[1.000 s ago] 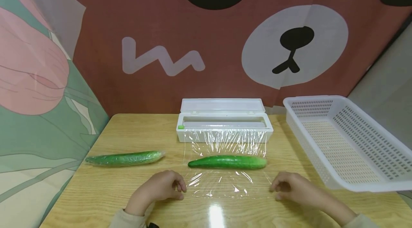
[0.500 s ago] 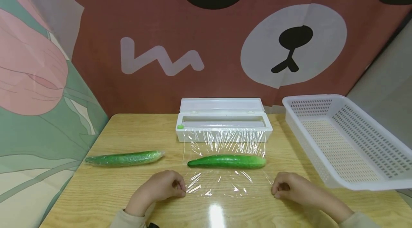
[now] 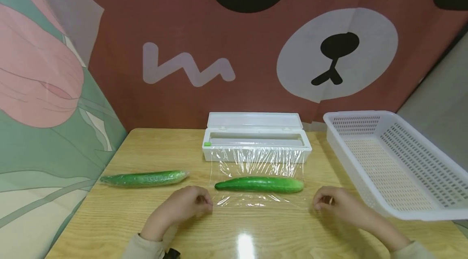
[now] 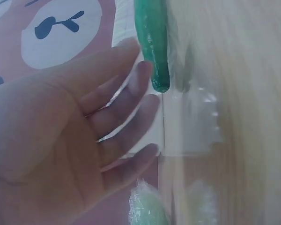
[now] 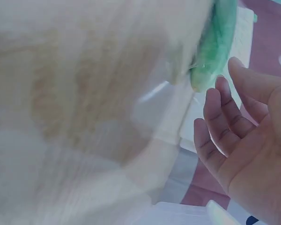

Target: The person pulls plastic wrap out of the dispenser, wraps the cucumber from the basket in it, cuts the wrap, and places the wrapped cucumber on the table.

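Note:
An unwrapped green cucumber (image 3: 259,184) lies crosswise on a sheet of cling film (image 3: 248,200). The sheet runs out over the front of a white cling film dispenser (image 3: 254,120), whose lid stands up. My left hand (image 3: 188,202) pinches the film's front left corner between thumb and index finger. At the opposite corner, my right hand (image 3: 338,206) pinches in the same way. In the left wrist view, the cucumber's dark tip (image 4: 160,82) shows just beyond the fingers. Its paler end (image 5: 206,65) appears past the fingertips in the right wrist view.
To the left on the wooden table (image 3: 204,238) lies a second cucumber wrapped in film (image 3: 146,179). A white slotted basket (image 3: 347,165) stands at the right, beside my right forearm. A printed cloth (image 3: 175,100) hangs behind the table.
Thumbs and fingers have closed on the film's front corners. Both hands have since moved forward, and the film's front edge has come up closer to the cucumber.

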`<act>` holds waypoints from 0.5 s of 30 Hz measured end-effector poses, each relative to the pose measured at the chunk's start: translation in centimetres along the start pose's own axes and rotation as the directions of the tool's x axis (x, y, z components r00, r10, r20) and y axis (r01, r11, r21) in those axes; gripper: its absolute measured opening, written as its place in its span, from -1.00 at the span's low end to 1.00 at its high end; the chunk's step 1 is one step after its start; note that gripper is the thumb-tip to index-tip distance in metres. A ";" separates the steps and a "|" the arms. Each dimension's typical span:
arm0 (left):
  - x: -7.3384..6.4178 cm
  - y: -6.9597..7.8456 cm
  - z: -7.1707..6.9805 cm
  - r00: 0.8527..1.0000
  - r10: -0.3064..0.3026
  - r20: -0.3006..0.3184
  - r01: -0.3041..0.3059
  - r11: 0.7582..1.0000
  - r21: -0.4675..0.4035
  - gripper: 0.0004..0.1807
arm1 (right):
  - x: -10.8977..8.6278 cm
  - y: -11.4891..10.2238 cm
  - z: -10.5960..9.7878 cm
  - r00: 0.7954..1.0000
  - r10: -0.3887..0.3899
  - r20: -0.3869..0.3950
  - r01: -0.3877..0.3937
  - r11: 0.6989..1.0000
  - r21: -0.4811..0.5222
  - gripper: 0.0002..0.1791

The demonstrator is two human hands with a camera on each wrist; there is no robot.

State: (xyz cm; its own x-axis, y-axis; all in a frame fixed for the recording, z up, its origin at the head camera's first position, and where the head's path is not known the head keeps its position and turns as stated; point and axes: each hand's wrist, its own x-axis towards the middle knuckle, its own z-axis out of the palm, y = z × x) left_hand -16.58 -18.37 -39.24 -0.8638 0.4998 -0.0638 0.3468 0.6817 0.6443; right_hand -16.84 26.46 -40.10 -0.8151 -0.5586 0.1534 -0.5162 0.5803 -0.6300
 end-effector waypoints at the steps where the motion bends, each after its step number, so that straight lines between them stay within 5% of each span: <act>1: 0.1 0.0 -0.1 1.000 0.002 -0.020 -0.002 1.000 0.009 -0.93 | 0.2 -0.1 -0.1 1.000 0.004 -0.012 -0.004 1.000 0.001 -0.90; 8: 0.9 0.1 -0.6 0.984 -0.034 -0.174 0.043 0.998 0.045 -0.92 | 1.4 -0.7 -0.7 0.991 0.085 -0.099 -0.085 0.996 -0.003 -0.95; 15: 1.9 0.6 -0.9 0.951 -0.119 -0.284 0.134 0.991 0.031 -0.92 | 2.3 -0.4 -1.1 0.972 0.149 -0.182 -0.150 0.989 0.013 -0.96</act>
State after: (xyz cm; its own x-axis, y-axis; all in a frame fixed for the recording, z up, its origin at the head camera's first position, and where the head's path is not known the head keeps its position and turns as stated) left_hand -18.33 -17.53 -38.29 -0.9670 0.2425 0.0786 0.2395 0.7586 0.6060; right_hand -18.83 25.58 -38.61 -0.9172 -0.3481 0.1937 -0.3849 0.6493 -0.6559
